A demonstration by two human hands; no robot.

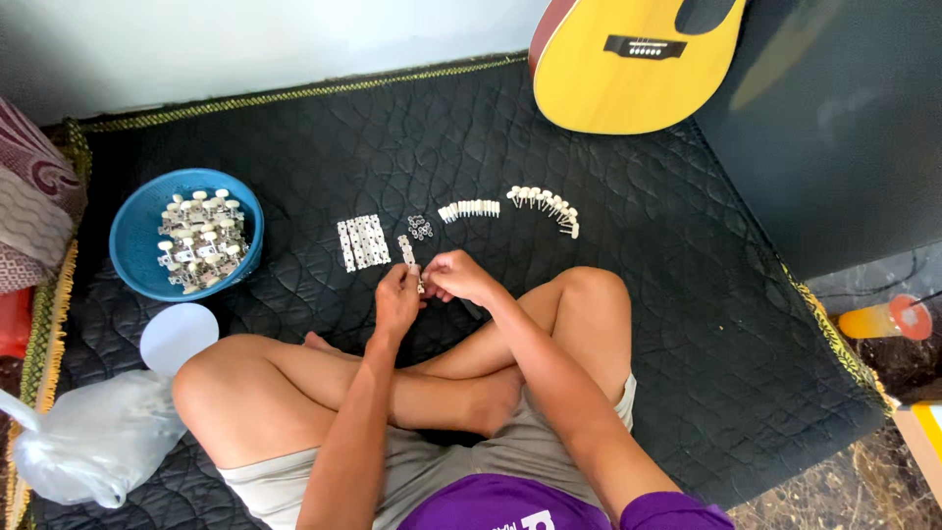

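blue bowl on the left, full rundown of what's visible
The blue bowl is round and shallow, plastic by its look, and sits upright on the black quilted mat at the person's far left. It holds a loose heap of white-knobbed metal tuner parts covering most of its floor. A white disc lies just below it. Neither hand touches it.

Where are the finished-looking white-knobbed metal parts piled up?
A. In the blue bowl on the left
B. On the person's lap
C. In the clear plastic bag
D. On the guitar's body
A: the blue bowl at the left of the black quilted mat holds a heap of white-knobbed parts; the yellow guitar bears none.
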